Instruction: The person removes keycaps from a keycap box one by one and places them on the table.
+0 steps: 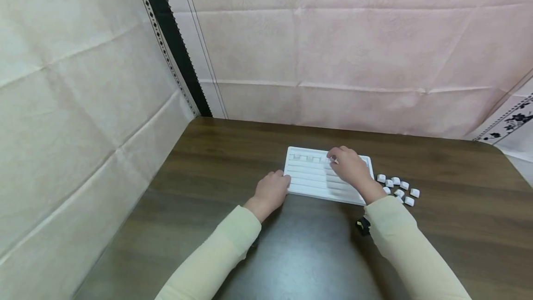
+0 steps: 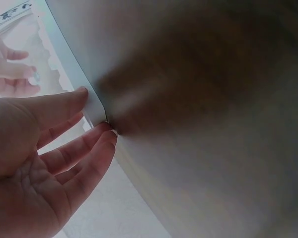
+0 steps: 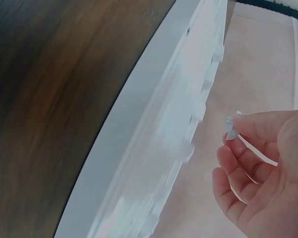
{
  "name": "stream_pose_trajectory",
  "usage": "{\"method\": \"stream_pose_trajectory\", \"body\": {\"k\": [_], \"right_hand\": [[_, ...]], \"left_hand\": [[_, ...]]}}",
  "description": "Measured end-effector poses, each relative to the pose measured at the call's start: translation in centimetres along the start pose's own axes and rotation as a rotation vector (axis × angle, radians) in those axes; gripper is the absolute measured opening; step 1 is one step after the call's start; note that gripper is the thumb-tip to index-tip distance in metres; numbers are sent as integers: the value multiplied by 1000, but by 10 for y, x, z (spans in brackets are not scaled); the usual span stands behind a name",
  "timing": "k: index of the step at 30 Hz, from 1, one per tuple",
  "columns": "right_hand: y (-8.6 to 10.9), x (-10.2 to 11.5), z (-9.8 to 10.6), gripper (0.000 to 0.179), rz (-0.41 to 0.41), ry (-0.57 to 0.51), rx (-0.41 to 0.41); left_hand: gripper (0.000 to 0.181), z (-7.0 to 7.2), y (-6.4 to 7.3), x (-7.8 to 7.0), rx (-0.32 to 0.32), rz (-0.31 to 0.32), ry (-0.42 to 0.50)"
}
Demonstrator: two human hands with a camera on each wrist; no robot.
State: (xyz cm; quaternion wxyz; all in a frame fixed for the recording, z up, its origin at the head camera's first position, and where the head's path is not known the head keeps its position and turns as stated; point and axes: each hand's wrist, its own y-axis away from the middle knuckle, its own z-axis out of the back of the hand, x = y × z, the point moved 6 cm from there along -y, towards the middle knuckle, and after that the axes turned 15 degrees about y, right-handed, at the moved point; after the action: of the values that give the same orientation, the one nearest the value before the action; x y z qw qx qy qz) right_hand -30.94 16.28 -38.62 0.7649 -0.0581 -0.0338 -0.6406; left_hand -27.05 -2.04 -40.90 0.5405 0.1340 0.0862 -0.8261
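Observation:
A white keyboard [image 1: 308,184] lies on the table, most of its rows looking bare, with some caps along the far row. My left hand [image 1: 272,189] holds its left front corner; in the left wrist view the thumb [image 2: 79,99] is on the front edge and fingertips touch the corner. Over the far right part of the keyboard is my right hand [image 1: 350,165]. It pinches a small white keycap [image 3: 232,128] between thumb and index finger, with the other fingers loosely bent. In the right wrist view the keycap appears apart from the keyboard.
Several loose white keycaps [image 1: 409,201] lie on the brown wooden table [image 1: 233,152], just right of the keyboard. Pale cloth [image 1: 354,50] hangs behind the table and along its left side. A dark object [image 1: 363,226] shows below the right sleeve.

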Motion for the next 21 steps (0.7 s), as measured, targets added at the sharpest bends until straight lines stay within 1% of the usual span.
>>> {"method": "stream_pose_trajectory", "body": {"k": [6,11,17,21], "right_hand": [[12,-28,3,25,-42,14,-4],[21,-51,3,26,-90,35,15],[27,-71,3,26,-130,36,26],[34,-85,3,26,-161,38,24]], "left_hand": [[21,-3,0,1,11,9,12],[20,-4,-1,0,7,-3,14],[21,-3,-2,2,7,7,27],[20,-3,-1,1,2,-3,39]]}}
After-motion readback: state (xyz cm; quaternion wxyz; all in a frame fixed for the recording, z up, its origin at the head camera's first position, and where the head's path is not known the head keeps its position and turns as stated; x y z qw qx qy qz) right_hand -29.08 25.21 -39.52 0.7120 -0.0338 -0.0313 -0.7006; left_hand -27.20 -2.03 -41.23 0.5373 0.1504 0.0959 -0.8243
